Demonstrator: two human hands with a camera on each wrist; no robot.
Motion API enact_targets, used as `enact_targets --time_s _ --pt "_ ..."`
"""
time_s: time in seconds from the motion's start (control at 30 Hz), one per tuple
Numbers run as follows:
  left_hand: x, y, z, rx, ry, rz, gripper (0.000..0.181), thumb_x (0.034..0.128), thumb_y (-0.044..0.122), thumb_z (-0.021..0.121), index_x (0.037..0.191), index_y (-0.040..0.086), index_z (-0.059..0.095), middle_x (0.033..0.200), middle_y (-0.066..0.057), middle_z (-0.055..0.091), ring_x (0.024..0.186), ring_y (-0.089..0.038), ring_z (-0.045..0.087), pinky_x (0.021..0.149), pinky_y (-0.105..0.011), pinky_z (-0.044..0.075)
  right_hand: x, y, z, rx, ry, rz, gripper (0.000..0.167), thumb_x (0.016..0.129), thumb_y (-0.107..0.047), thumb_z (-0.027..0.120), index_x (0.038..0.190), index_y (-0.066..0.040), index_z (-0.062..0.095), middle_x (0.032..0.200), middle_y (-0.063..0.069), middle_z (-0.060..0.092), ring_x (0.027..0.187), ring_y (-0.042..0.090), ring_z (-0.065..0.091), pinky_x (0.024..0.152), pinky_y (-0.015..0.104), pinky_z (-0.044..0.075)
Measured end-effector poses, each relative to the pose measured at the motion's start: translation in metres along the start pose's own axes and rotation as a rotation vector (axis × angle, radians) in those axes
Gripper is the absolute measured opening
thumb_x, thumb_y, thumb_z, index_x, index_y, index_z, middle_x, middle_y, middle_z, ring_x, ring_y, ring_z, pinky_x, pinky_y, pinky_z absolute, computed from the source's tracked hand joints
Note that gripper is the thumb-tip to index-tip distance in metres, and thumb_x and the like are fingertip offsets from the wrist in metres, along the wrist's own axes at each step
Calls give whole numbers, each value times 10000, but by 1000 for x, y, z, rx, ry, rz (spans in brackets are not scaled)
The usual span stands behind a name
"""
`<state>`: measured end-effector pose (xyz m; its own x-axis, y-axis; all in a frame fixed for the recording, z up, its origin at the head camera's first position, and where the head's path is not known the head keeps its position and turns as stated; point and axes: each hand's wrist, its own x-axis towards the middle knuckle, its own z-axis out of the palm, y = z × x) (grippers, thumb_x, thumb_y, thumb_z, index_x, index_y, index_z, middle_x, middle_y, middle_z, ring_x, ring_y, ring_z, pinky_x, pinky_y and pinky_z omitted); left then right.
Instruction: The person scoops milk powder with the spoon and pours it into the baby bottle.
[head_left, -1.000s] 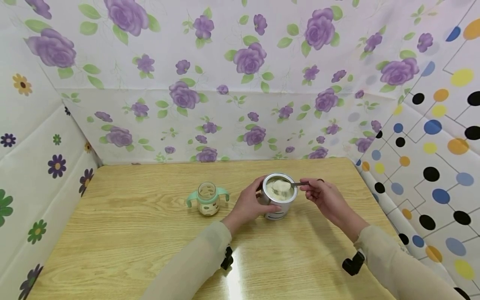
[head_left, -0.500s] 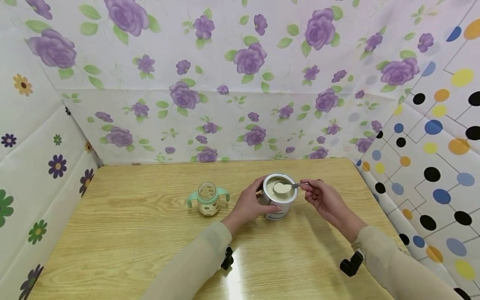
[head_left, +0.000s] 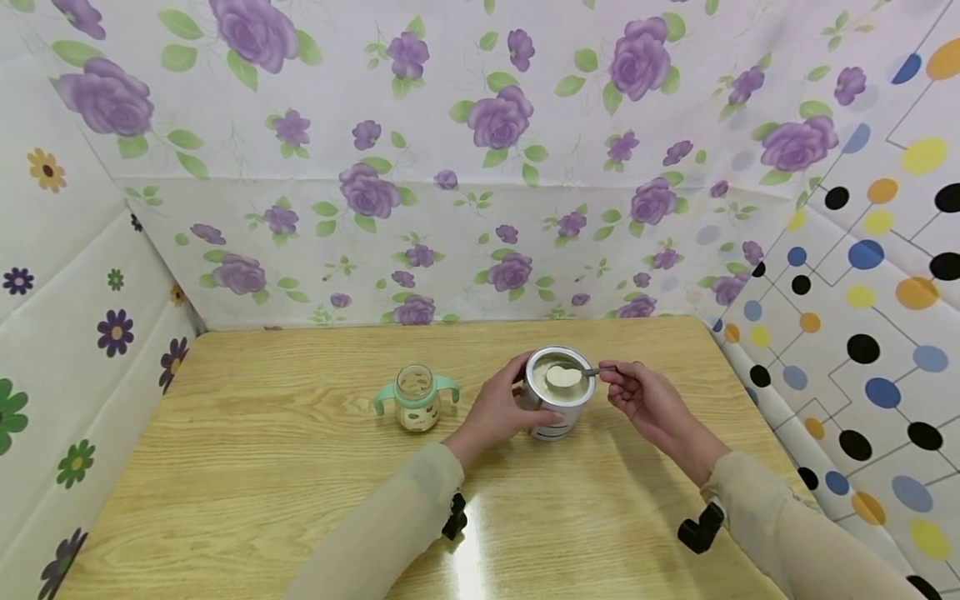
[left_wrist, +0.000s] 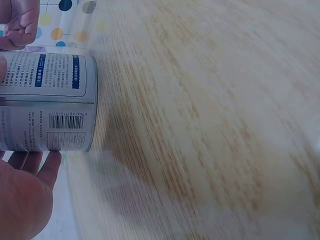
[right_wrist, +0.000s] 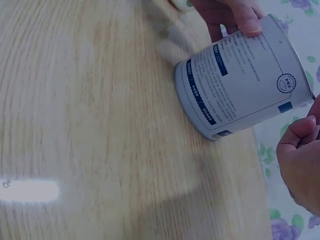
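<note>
My left hand grips the silver-white milk powder can from its left side, thumb across the front. The can stands upright, without a lid, and pale powder shows inside. Between thumb and fingers my right hand pinches the thin dark handle of a spoon. Its bowl, heaped with powder, is over the can's mouth; I cannot tell whether it touches the powder beneath. Printed text covers the can in the right wrist view, and a barcode shows in the left wrist view.
A clear baby bottle with mint-green handles stands uncapped left of the left hand. The wooden table meets a flowered cloth wall at the back. Patterned cloths hang on both sides.
The spoon has risen slightly and drawn a little to the right, and its heap of powder looks smoother and rounder. My left hand and the can stay in place.
</note>
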<state>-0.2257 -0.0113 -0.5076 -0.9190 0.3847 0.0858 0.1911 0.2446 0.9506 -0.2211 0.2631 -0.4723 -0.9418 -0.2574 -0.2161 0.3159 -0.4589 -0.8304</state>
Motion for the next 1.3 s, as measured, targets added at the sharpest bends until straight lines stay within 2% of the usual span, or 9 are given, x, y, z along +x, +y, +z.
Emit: enact_targets --time_s 0.4,0.7,0.93,1.1,1.3 --pt "0 0 1 9 -1 7 996 787 290 994 1619 283 446 1519 84 577 1421 -135 522 1182 -440 460 0 1 0 0 19 -2 447 1177 -149 373 1070 -47 795 906 10 801 749 70 665 745 215 555" --pt "-2 2 -1 6 -4 -11 1013 786 289 995 1627 288 431 1529 78 569 1429 -140 515 1189 -441 454 -1 2 0 31 3 5 466 1181 -139 356 1069 -34 797 910 21 808 747 80 677 742 221 560" --pt "-3 5 -4 44 -22 -2 1077 778 337 997 1659 257 384 1561 52 551 1448 -171 503 1198 -476 437 0 0 2 30 18 4 484 1182 -142 353 1046 -46 807 898 13 808 733 74 670 736 216 557" --pt "-2 9 -12 107 -25 -3 1166 766 381 1000 1696 206 319 1610 11 519 1481 -240 485 1214 -499 415 0 -1 3 33 15 -3 501 1183 -133 339 1045 -49 813 897 5 808 737 75 667 737 218 556" --pt "-4 25 -32 167 -64 -18 1173 768 432 987 1703 295 292 1671 -34 447 1516 -263 450 1212 -467 426 -1 -4 0 35 5 -7 490 1183 -145 350 1054 -54 814 912 4 809 752 78 664 747 221 555"
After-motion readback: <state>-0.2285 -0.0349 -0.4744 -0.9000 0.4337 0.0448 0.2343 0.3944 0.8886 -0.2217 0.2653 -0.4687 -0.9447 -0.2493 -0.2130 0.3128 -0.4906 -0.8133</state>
